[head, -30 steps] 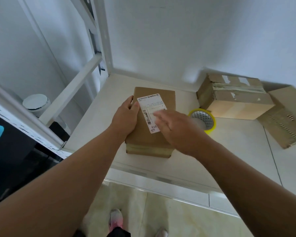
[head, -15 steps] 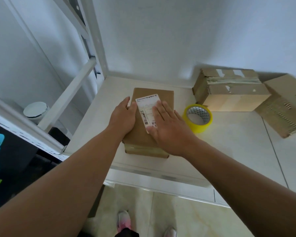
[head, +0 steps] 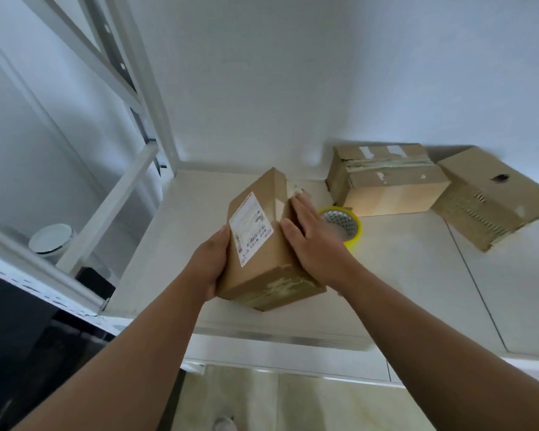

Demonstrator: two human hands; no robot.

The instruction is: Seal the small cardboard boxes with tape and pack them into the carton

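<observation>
The fingers of the right hand lie straight and together, pressed flat on the right face of the small cardboard box. The left hand grips its left edge beside the white label. The box is tilted over the tabletop, near its front edge. A yellow tape roll lies just behind, and a taped box and a brown box sit at the back wall.

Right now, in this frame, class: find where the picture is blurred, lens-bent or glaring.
Head view: white shelf post slants from wide-angle distortion; fingertips of the right hand are motion-blurred against the labelled box; front of the taped box glares; tape roll reads sharp.
</observation>
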